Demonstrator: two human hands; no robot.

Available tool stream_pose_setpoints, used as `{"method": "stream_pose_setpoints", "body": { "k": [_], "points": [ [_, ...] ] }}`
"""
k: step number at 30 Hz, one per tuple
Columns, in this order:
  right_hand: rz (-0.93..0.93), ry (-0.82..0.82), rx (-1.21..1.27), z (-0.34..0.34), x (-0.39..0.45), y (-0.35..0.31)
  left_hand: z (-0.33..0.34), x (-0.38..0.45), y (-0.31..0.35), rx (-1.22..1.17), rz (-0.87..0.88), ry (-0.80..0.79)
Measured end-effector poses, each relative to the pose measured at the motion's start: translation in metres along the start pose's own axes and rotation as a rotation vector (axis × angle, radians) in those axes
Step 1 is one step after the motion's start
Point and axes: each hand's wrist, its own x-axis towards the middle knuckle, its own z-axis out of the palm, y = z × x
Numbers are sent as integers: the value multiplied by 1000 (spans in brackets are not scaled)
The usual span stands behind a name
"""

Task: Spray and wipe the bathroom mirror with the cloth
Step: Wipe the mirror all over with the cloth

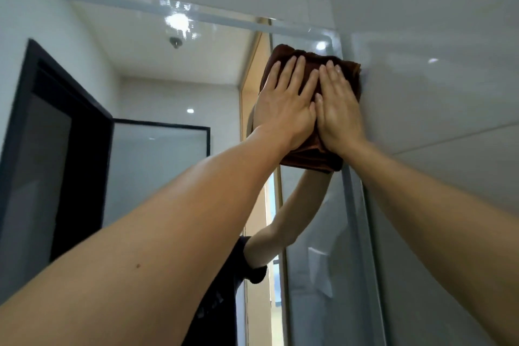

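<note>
We count two hands, both raised and laid flat on one brown cloth (pixel 310 64): the left hand (pixel 283 109) with its fingers stretched out and slightly spread, the right hand (pixel 338 109) just beside it with its fingers straight and close together, the thumbs touching or nearly touching in the middle. Neither hand curls around the cloth; both palms press it, open, against the glass. The cloth is folded into a thick pad, and we see it above the fingertips and below the wrists, where its lower edge hangs in a bunched fold. It sits in the upper right corner of the one mirror (pixel 157 87), right up against the mirror's pale frame (pixel 356 194), with its right edge reaching the tiled wall (pixel 435 93) beside it. Two bare forearms run up from the bottom of the view to the hands. In the mirror we see one reflected arm (pixel 292 211) reaching up under the cloth, with a dark short sleeve at its shoulder end. Also reflected are one bright ceiling light (pixel 178 21), one dark-framed door (pixel 59 149) standing open on the left, and one dark-edged glass panel (pixel 160 149) next to it.
</note>
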Motion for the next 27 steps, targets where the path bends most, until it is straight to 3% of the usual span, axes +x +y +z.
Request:
{"method": "stream_pose_setpoints", "body": {
  "k": [5,10,27],
  "points": [
    [30,-24,14,2,-56,-38,0,-60,-7,-20,20,-16],
    [2,-18,-6,12,-45,-105,-15,-85,-67,4,-32,10],
    [-302,5,107,86,-1,-510,-112,-270,-423,151,-319,-10]
  ]
}}
